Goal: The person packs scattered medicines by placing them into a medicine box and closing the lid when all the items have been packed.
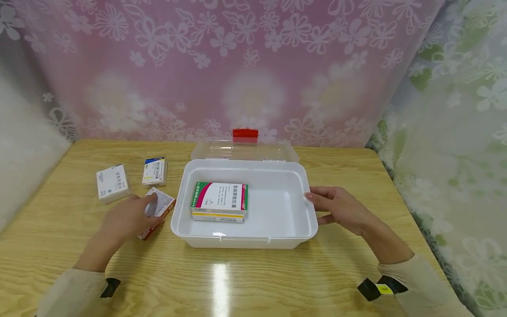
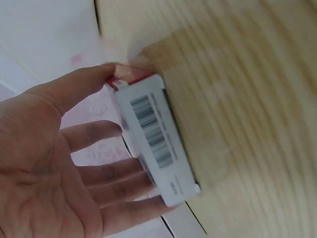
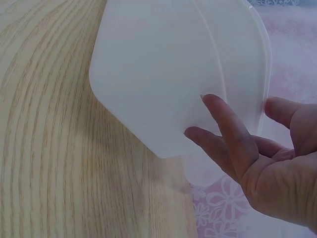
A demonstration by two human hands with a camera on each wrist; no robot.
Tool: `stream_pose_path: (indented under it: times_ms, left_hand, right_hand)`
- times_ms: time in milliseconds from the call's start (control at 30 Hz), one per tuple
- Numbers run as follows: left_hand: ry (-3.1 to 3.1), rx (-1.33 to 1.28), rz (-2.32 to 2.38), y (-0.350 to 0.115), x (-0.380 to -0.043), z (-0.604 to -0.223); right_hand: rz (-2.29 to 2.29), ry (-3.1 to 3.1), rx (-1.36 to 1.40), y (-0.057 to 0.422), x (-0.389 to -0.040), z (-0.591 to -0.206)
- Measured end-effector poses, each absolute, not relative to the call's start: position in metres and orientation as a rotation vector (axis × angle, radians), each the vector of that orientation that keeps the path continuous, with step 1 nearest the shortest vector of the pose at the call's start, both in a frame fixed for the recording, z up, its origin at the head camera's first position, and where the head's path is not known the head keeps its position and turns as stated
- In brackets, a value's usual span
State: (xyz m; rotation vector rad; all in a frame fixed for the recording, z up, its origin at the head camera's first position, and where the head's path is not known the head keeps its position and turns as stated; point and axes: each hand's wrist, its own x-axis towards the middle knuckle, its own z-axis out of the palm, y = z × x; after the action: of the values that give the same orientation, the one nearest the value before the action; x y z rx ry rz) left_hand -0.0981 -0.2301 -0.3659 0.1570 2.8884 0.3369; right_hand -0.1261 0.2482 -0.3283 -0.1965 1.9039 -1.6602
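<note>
My left hand [image 1: 128, 218] holds a small medicine box [image 1: 162, 204], white with red-orange sides, between thumb and fingers, left of a white plastic storage box [image 1: 244, 243]. In the left wrist view, a barcode shows on one end of that medicine box [image 2: 156, 141], with the fingertips along its edge. At the storage box's right end, my right hand [image 1: 342, 209] grips the rim, thumb at the edge and fingers against the outer wall [image 3: 158, 74]. Inside, at the left, lies a green, white and magenta medicine box [image 1: 219, 197] over a yellow-striped one [image 1: 218, 217].
A white medicine box [image 1: 112, 181] and a smaller blue-and-white one [image 1: 155, 171] lie on the wooden table [image 1: 269, 281] at the left. The storage box's clear lid [image 1: 214, 150], with a red latch [image 1: 245, 135], is folded back behind it. Floral curtains [image 1: 253, 75] stand behind the table.
</note>
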Motion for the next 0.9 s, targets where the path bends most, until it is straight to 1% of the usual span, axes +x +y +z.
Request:
stream_pose_path:
  times_ms: [533, 800, 900]
  left_hand:
    - [2.933, 0.173, 0.236, -0.219, -0.093, -0.367]
    - [3.001, 0.253, 0.178, -0.220, -0.089, -0.369]
    - [2.995, 0.238, 0.203, -0.223, -0.089, -0.370]
  right_hand:
    - [-1.685, 1.920, -0.180, 0.248, -0.124, -0.332]
    - [-1.699, 1.926, -0.173, 0.248, -0.123, -0.333]
    - [-1.699, 1.931, -0.167, 0.248, -0.123, -0.334]
